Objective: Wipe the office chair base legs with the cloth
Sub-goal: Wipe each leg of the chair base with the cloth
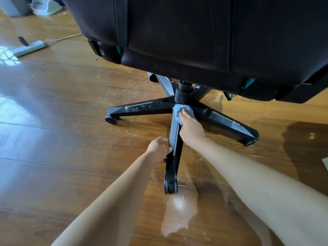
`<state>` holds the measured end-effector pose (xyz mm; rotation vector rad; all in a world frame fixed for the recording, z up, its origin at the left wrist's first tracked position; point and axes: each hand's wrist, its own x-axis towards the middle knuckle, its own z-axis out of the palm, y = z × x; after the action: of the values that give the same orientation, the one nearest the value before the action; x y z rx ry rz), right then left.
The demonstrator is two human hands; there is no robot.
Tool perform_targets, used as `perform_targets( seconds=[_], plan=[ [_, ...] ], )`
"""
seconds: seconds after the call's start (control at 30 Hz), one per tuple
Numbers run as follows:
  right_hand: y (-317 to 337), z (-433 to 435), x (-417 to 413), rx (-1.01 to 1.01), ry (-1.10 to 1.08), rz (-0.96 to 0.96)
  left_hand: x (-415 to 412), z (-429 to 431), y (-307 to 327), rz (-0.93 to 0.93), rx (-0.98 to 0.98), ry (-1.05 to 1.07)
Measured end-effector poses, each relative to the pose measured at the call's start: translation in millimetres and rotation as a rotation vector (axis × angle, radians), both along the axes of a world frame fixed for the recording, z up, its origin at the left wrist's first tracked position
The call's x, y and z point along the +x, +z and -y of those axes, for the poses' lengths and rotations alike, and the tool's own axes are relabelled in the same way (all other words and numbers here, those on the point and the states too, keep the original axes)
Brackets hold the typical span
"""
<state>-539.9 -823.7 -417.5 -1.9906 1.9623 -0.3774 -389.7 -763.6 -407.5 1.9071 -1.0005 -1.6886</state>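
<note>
A black office chair base (142, 108) with several spoke legs stands on the wooden floor, under the big black seat (195, 36). White dust specks cover the left leg and the right leg (229, 121). The near leg (173, 157) points toward me and ends in a caster. My left hand (159, 150) grips that near leg from its left side, thumb on top. My right hand (190, 127) presses a blue striped cloth (179, 110) onto the hub end of the near leg, just below the central column (183, 94). Much of the cloth is hidden under my fingers.
A grey power strip (29, 48) with a cord lies on the floor at far left. A pale object (45, 6) sits at the top left. A glossy wet-looking patch (179, 213) marks the floor by the near caster. A pale corner (325, 163) shows at the right edge.
</note>
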Motion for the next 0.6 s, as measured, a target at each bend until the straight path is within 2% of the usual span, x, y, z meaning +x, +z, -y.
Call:
perform_targets(
  seconds=[0.17,0.33,0.53,0.6],
  plan=[
    [3,3,2,-0.021,0.078,-0.093,1,0,-1,-0.014,0.000,0.006],
    [-5,-30,4,-0.052,0.321,-0.185,2,3,-7,-0.038,-0.020,0.023],
    [14,34,4,0.038,0.204,-0.252,1,3,-18,-0.050,0.001,0.038],
    [14,35,6,0.029,0.243,-0.320,1,0,-23,-0.037,-0.005,0.055]
  ],
)
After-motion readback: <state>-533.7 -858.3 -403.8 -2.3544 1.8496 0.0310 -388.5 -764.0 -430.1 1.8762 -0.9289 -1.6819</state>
